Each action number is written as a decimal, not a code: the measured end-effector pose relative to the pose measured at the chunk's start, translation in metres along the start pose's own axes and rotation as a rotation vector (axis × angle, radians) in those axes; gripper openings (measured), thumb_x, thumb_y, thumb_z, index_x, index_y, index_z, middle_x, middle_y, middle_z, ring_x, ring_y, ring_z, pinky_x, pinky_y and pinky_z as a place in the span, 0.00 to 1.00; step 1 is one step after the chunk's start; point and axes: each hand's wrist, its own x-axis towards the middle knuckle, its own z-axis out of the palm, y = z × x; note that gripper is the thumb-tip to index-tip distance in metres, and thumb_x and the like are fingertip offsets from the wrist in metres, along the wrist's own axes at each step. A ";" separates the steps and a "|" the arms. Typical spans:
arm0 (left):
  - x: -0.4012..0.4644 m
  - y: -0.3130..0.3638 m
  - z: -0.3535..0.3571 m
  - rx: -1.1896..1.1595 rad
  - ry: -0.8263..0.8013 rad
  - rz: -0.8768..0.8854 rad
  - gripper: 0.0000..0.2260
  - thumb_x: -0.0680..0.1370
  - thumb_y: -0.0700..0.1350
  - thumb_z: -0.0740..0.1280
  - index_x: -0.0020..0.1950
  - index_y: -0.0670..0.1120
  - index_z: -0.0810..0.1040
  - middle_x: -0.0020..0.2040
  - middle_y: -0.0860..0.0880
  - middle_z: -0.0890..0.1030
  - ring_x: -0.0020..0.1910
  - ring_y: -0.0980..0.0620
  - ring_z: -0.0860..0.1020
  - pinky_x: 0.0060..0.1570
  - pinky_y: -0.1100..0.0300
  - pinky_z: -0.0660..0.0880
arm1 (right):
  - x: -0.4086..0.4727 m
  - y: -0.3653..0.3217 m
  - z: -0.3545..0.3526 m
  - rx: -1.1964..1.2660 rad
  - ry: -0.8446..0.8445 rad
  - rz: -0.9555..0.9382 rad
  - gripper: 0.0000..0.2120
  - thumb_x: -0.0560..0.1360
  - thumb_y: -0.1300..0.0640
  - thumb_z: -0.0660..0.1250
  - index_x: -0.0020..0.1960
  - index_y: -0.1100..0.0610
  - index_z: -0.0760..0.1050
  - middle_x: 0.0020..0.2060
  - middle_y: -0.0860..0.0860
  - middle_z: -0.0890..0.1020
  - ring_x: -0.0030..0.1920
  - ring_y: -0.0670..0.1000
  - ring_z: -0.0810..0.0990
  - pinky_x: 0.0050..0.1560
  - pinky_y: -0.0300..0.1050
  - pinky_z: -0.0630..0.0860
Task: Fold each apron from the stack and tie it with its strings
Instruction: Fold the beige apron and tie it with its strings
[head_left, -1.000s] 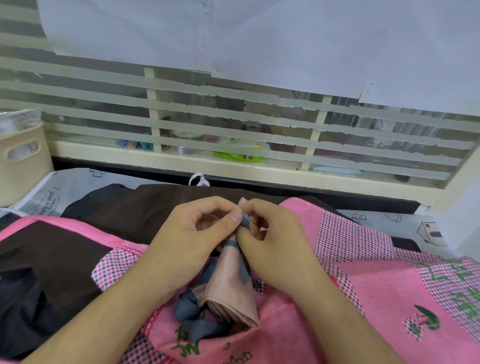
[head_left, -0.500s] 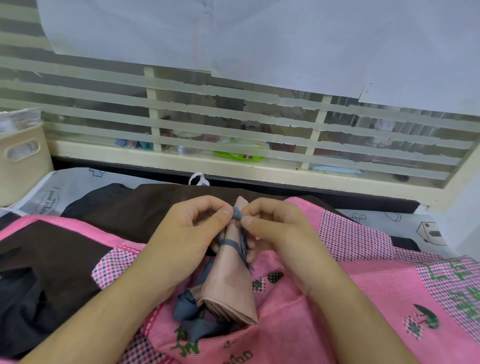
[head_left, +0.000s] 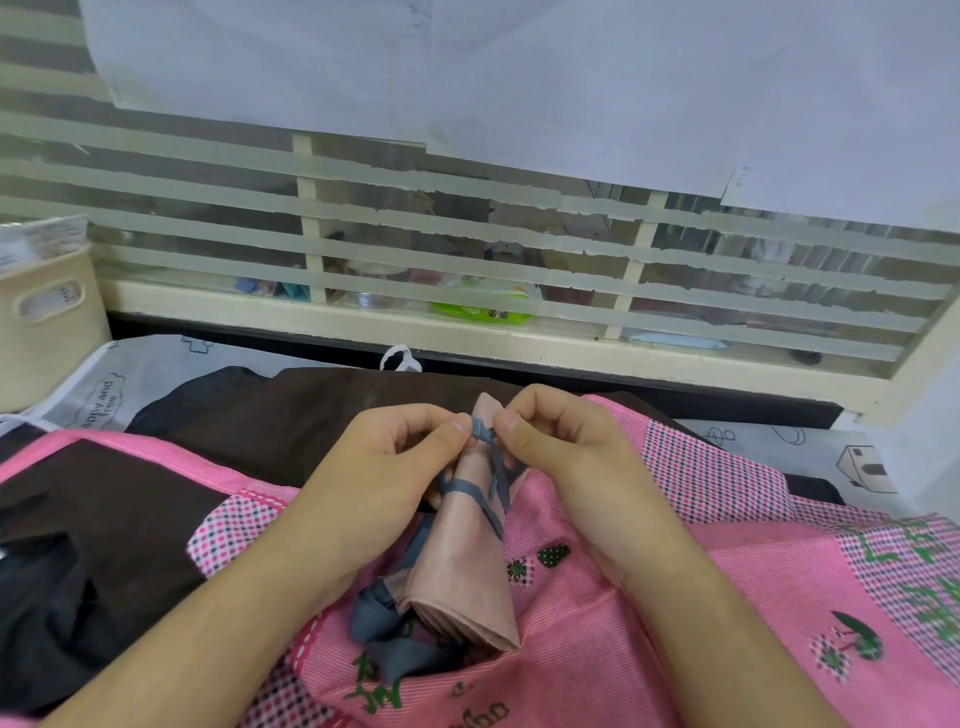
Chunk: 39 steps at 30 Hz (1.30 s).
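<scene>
Head view: left hand (head_left: 384, 467) and right hand (head_left: 566, 452) pinch the grey string (head_left: 483, 434) round the folded apron (head_left: 462, 566).

Obscured and cut-off items, head view

The left hand (head_left: 384, 467) and right hand (head_left: 566, 457) are covering the top of the folded apron (head_left: 462, 571), so the knot in the blue string (head_left: 483, 434) is mostly hiding between the fingertips and cannot be made out. The pink apron (head_left: 675, 597) is running off the bottom and right edges, its green lettering cutting off there. The dark cloth (head_left: 78, 545) is running off the left edge. The beige basket (head_left: 47, 322) is only partly showing at the left edge. Things behind the slatted window (head_left: 467, 249) are blurring behind the slats; only a green packet (head_left: 480, 309) is standing out, its print too small to read.
</scene>
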 end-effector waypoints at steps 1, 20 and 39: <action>0.000 0.000 0.000 -0.001 -0.004 -0.006 0.13 0.85 0.45 0.65 0.47 0.44 0.87 0.42 0.37 0.83 0.39 0.47 0.79 0.43 0.55 0.79 | 0.001 0.000 0.000 0.012 0.006 -0.004 0.12 0.84 0.56 0.67 0.42 0.51 0.81 0.37 0.49 0.83 0.40 0.49 0.81 0.49 0.48 0.76; 0.000 0.000 -0.002 -0.050 -0.012 0.096 0.09 0.84 0.42 0.66 0.51 0.46 0.87 0.39 0.47 0.82 0.37 0.52 0.77 0.40 0.61 0.78 | 0.002 0.004 -0.002 0.126 0.107 -0.003 0.06 0.80 0.64 0.70 0.50 0.55 0.85 0.36 0.58 0.84 0.33 0.54 0.80 0.38 0.51 0.79; -0.009 -0.001 0.011 0.336 -0.145 0.277 0.14 0.80 0.60 0.64 0.52 0.52 0.82 0.44 0.55 0.84 0.46 0.55 0.83 0.51 0.53 0.79 | -0.001 -0.008 0.013 0.501 0.174 -0.112 0.09 0.74 0.68 0.74 0.53 0.61 0.83 0.42 0.61 0.86 0.39 0.53 0.85 0.42 0.44 0.83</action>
